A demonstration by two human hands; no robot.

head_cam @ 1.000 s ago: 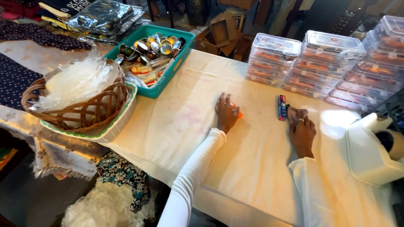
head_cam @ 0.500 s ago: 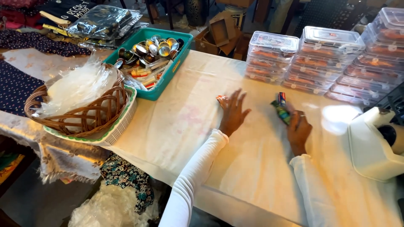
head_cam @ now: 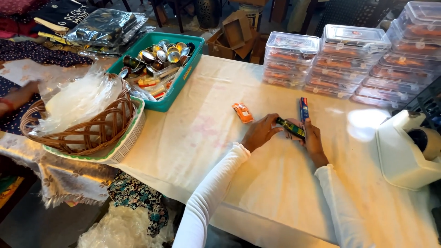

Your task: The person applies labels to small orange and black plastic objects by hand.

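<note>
Both of my hands meet over the cream tablecloth (head_cam: 197, 138). My right hand (head_cam: 313, 138) holds a small dark green packet (head_cam: 290, 128), and my left hand (head_cam: 260, 132) pinches its left end with the fingertips. Just beyond the right hand a narrow blue and red box (head_cam: 303, 108) lies flat on the cloth. A small orange packet (head_cam: 242, 112) lies loose on the cloth, a little left of my left hand and apart from it.
A teal tray (head_cam: 183, 76) of small metal cups stands at the back left. A wicker basket (head_cam: 82, 133) with clear plastic bags sits left. Stacked clear lidded boxes (head_cam: 349, 59) line the back right. A white tape dispenser (head_cam: 409, 151) stands right. Another person's hand (head_cam: 16, 98) shows far left.
My left hand let go of the orange packet, left it on the cloth and moved right to the dark green packet in my right hand.
</note>
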